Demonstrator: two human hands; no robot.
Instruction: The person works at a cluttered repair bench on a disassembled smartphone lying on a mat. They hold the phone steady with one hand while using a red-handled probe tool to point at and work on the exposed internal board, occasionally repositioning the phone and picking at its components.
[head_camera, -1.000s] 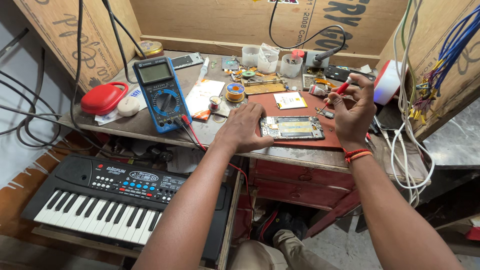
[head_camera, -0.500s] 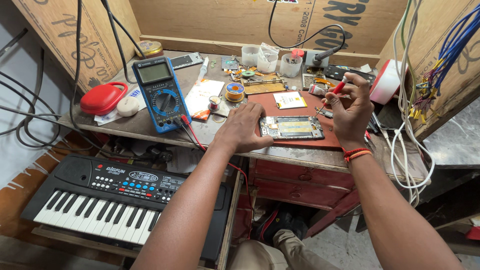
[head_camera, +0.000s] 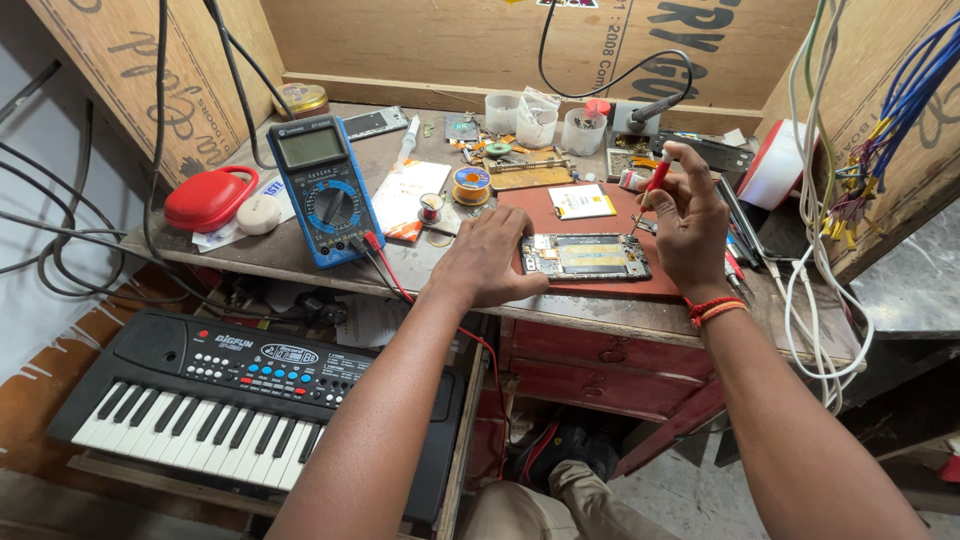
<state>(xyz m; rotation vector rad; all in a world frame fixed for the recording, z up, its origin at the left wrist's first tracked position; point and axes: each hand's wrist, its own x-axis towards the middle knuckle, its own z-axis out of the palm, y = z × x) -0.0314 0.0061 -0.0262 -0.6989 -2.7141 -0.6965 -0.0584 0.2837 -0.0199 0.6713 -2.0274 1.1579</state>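
While it lies flat on the red mat (head_camera: 600, 215) at the worktop's (head_camera: 600, 310) front edge, the opened phone (head_camera: 586, 256) shows its insides.
Left hand: left hand (head_camera: 490, 260) presses the phone's left end, fingers (head_camera: 530, 283) spread over its edge.
Right hand: right hand (head_camera: 692, 225) hovers above the phone's right end, fingers pinching a red-handled screwdriver (head_camera: 653, 183), tip pointing down.
Around: blue multimeter (head_camera: 322, 188) with red and black leads to the left; solder spool (head_camera: 472, 183), small plastic cups (head_camera: 540, 122) behind; loose white cables (head_camera: 815, 250) at right; black keyboard (head_camera: 250, 400) below.
Change: right hand with screwdriver sits slightly higher than before; left hand and phone unmoved.
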